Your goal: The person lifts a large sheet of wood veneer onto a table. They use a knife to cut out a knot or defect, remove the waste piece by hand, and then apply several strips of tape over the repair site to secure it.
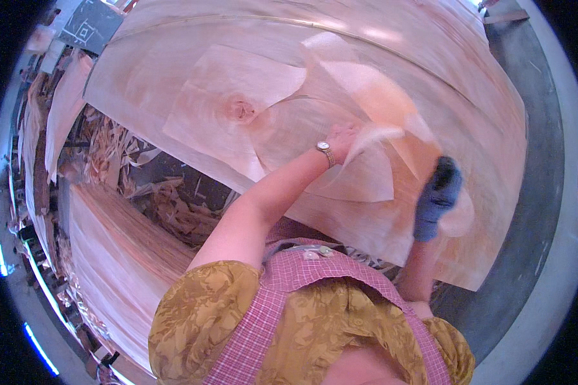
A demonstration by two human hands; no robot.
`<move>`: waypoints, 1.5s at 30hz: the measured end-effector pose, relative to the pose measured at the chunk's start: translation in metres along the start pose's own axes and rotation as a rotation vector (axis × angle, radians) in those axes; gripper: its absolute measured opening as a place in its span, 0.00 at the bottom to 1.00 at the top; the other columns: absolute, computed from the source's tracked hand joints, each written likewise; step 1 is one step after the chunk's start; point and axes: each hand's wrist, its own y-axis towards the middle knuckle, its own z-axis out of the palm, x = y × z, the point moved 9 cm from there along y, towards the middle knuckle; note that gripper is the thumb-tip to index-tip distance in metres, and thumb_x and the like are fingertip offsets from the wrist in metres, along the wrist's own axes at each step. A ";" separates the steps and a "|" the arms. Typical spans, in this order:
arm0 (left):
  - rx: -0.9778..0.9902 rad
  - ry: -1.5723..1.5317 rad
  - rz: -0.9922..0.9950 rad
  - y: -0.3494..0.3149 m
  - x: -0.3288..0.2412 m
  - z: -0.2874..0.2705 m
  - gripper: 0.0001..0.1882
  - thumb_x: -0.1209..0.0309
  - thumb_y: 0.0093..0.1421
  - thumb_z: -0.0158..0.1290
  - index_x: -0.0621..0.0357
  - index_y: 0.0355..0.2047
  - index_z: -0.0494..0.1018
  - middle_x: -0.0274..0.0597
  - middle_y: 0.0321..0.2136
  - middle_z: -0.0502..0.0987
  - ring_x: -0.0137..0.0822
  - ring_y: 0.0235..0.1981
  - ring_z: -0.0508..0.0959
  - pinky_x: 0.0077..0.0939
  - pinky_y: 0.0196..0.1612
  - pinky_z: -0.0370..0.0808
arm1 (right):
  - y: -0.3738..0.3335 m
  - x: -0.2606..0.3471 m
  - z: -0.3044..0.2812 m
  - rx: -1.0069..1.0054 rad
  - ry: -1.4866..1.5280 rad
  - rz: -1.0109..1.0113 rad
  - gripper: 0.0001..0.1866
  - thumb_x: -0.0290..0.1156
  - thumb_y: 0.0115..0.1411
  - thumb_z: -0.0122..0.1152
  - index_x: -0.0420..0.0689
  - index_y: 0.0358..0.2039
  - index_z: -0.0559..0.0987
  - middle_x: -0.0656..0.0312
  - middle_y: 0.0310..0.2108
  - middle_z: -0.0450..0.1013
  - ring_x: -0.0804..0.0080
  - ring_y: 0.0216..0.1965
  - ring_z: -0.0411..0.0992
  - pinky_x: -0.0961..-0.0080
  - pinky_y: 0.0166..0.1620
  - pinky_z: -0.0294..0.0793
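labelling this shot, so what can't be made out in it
All in the head view:
Left hand: fingertips blurred, grip on the curled sheet unclear.
Right hand: motion-blurred, so any hold unclear.
Watch: dial too small to read.
Stacked sheets: partly hidden behind the left sleeve.

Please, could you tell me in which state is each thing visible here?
Left hand, bare, beside a curled veneer edge
Right hand, gloved, blurred
Loose veneer pieces, overlapping, partly curled
Large veneer sheet, spread beneath them
Wristwatch, worn
Veneer scraps, scattered
Apron, worn
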 end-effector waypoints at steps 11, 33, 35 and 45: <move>-0.088 0.148 0.369 -0.107 0.062 -0.068 0.20 0.69 0.60 0.50 0.53 0.53 0.70 0.53 0.54 0.72 0.47 0.57 0.70 0.39 0.63 0.63 | -0.122 0.034 0.179 0.320 -0.155 0.015 0.14 0.38 0.60 0.61 0.43 0.42 0.76 0.54 0.41 0.74 0.50 0.42 0.70 0.56 0.46 0.70; 0.002 0.529 -0.070 -0.045 0.309 -0.306 0.14 0.61 0.50 0.62 0.51 0.35 0.78 0.39 0.42 0.78 0.40 0.49 0.75 0.41 0.51 0.68 | -0.112 0.035 0.193 0.363 -0.182 0.048 0.12 0.36 0.59 0.60 0.45 0.41 0.77 0.55 0.43 0.75 0.52 0.45 0.71 0.58 0.50 0.70; 0.198 0.183 -0.295 -0.041 0.353 -0.329 0.20 0.56 0.51 0.60 0.53 0.41 0.78 0.43 0.48 0.77 0.45 0.51 0.74 0.41 0.55 0.68 | -0.103 0.027 0.185 0.377 -0.128 0.056 0.11 0.34 0.59 0.61 0.44 0.40 0.77 0.55 0.42 0.75 0.53 0.44 0.72 0.59 0.50 0.70; -0.423 0.852 -0.461 0.010 0.378 -0.531 0.31 0.50 0.55 0.59 0.52 0.53 0.66 0.46 0.50 0.73 0.48 0.52 0.72 0.52 0.54 0.64 | 0.137 0.001 0.174 0.095 -0.590 -0.159 0.09 0.32 0.61 0.58 0.47 0.42 0.78 0.59 0.38 0.75 0.57 0.39 0.73 0.63 0.40 0.74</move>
